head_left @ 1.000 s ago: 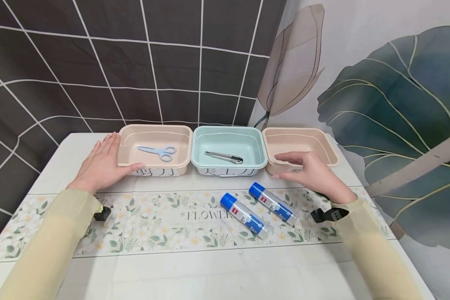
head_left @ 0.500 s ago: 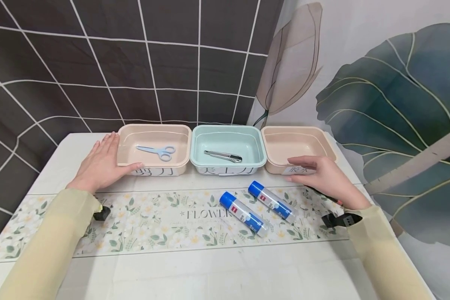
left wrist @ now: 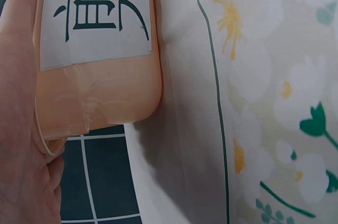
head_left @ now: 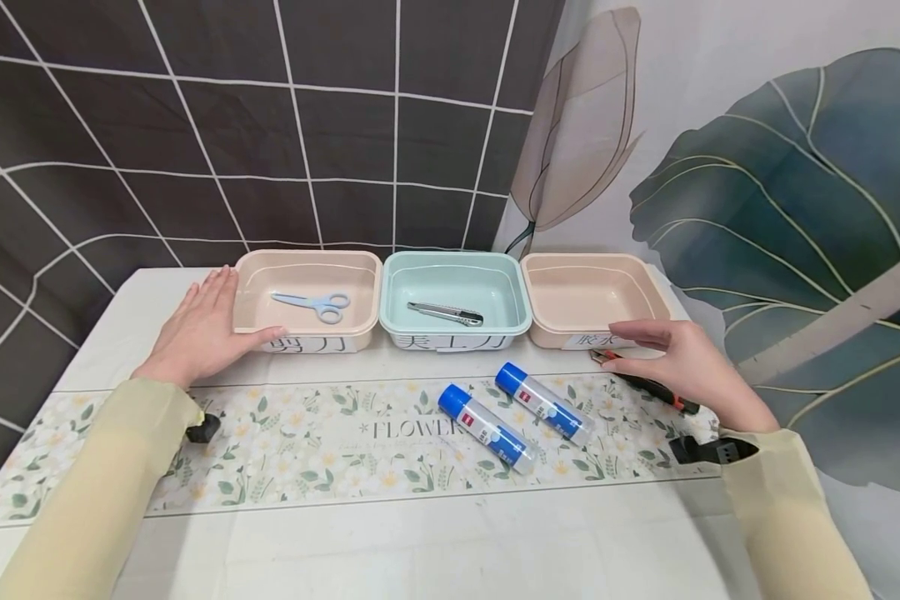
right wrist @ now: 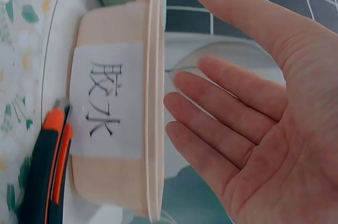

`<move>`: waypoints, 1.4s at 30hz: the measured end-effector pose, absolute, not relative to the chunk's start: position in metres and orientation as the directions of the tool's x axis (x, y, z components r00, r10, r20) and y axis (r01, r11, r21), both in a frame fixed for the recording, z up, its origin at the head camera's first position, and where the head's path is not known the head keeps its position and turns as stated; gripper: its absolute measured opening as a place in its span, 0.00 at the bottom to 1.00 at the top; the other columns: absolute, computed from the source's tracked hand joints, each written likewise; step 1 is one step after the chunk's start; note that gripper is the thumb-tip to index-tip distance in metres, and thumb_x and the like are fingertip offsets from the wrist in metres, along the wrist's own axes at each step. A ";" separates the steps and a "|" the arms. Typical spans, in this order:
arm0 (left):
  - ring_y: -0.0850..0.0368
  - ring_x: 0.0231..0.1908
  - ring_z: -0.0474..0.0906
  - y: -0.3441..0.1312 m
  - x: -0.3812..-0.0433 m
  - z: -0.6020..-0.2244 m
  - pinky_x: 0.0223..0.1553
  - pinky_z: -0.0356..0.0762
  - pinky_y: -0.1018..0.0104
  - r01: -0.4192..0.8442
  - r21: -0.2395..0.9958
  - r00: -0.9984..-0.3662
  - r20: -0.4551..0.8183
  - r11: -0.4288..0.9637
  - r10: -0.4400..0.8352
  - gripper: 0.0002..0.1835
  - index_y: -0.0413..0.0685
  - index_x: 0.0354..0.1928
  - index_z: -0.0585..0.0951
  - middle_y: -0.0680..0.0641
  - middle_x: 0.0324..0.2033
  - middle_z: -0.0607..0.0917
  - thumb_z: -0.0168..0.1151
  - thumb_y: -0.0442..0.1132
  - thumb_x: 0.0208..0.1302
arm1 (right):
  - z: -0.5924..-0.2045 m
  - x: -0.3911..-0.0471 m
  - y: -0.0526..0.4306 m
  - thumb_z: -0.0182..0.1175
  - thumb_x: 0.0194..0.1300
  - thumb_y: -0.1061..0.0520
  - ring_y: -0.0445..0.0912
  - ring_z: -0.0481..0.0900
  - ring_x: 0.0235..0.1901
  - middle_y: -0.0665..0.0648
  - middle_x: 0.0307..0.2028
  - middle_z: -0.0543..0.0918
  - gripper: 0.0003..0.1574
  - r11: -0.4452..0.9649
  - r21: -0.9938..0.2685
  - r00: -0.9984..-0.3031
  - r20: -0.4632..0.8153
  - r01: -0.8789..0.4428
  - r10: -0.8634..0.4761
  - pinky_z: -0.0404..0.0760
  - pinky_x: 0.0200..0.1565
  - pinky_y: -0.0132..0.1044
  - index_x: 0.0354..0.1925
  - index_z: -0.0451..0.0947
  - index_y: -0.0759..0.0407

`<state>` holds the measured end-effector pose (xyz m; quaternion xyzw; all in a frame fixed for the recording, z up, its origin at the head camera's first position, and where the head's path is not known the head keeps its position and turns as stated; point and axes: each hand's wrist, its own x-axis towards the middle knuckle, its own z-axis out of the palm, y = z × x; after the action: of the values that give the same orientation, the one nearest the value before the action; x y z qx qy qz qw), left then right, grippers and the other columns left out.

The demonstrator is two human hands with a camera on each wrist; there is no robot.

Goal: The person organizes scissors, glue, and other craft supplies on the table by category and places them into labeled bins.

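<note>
My left hand (head_left: pixel 198 325) rests against the left end of a peach basin (head_left: pixel 367 292), fingers straight and thumb at its front label; the left wrist view shows the same basin (left wrist: pixel 105 94) up close. Inside lie light blue scissors (head_left: pixel 328 307). My right hand (head_left: pixel 678 358) holds nothing. It hovers by the front right corner of another peach basin (head_left: pixel 570 333), fingers apart from the rim in the right wrist view. Below that hand, a black and orange utility knife (head_left: pixel 656 390) lies on the table, partly hidden; the right wrist view shows the knife (right wrist: pixel 45 166) beside the labelled basin (right wrist: pixel 105 182).
Between the peach basins stands a mint basin (head_left: pixel 393 287) with a silver utility knife (head_left: pixel 446 313) inside. Two blue-capped glue sticks (head_left: pixel 487 429) lie on the flowered strip of the table (head_left: pixel 330 533). A dark gridded backdrop (head_left: pixel 345 125) rises behind the basins.
My right hand has moved right and toward me, away from the front of the right peach basin, uncovering its label and the black and orange utility knife. The left hand stays put.
</note>
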<state>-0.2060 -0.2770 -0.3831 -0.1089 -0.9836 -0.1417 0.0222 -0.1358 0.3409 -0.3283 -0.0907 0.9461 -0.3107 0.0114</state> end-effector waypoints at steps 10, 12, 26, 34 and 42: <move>0.34 0.77 0.38 -0.276 -0.207 -0.383 0.77 0.32 0.44 0.216 0.268 -0.976 0.064 0.939 0.206 0.67 0.26 0.77 0.42 0.26 0.76 0.46 0.57 0.75 0.61 | -0.325 -0.128 0.361 0.77 0.55 0.36 0.68 0.74 0.61 0.67 0.58 0.82 0.46 0.835 -0.542 -0.994 -0.007 -0.091 -0.113 0.75 0.55 0.70 0.63 0.80 0.61; 0.34 0.77 0.38 -0.276 -0.206 -0.383 0.77 0.32 0.44 0.216 0.269 -0.976 0.063 0.938 0.207 0.67 0.26 0.77 0.42 0.26 0.76 0.46 0.57 0.75 0.61 | -0.324 -0.126 0.364 0.76 0.54 0.34 0.69 0.74 0.62 0.67 0.59 0.81 0.48 0.841 -0.537 -0.995 -0.018 -0.071 -0.096 0.75 0.55 0.70 0.63 0.79 0.61; 0.33 0.77 0.38 -0.276 -0.206 -0.384 0.77 0.28 0.47 0.212 0.273 -0.977 0.055 0.938 0.204 0.68 0.26 0.77 0.41 0.26 0.76 0.45 0.57 0.76 0.61 | -0.338 -0.125 0.386 0.73 0.55 0.29 0.70 0.73 0.61 0.70 0.59 0.81 0.53 0.860 -0.509 -0.991 -0.125 0.033 -0.036 0.74 0.55 0.71 0.65 0.77 0.64; 0.33 0.77 0.38 -0.276 -0.208 -0.384 0.77 0.29 0.46 0.215 0.266 -0.977 0.051 0.940 0.209 0.68 0.26 0.77 0.41 0.26 0.76 0.44 0.57 0.76 0.61 | -0.359 -0.129 0.398 0.72 0.56 0.29 0.71 0.73 0.60 0.73 0.61 0.77 0.56 0.863 -0.501 -0.986 -0.166 0.063 -0.025 0.75 0.54 0.71 0.67 0.74 0.66; 0.34 0.77 0.37 -0.275 -0.207 -0.383 0.77 0.29 0.47 0.207 0.267 -0.978 0.044 0.941 0.203 0.68 0.26 0.77 0.40 0.26 0.77 0.44 0.57 0.76 0.61 | -0.379 -0.134 0.407 0.74 0.53 0.29 0.65 0.78 0.56 0.73 0.60 0.78 0.57 0.851 -0.516 -0.981 -0.195 0.098 -0.005 0.81 0.50 0.58 0.66 0.75 0.66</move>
<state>-0.2070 -0.2755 -0.3829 -0.1041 -0.9852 -0.1362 0.0078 -0.1345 0.4068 -0.3790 0.0244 0.9574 -0.2717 0.0947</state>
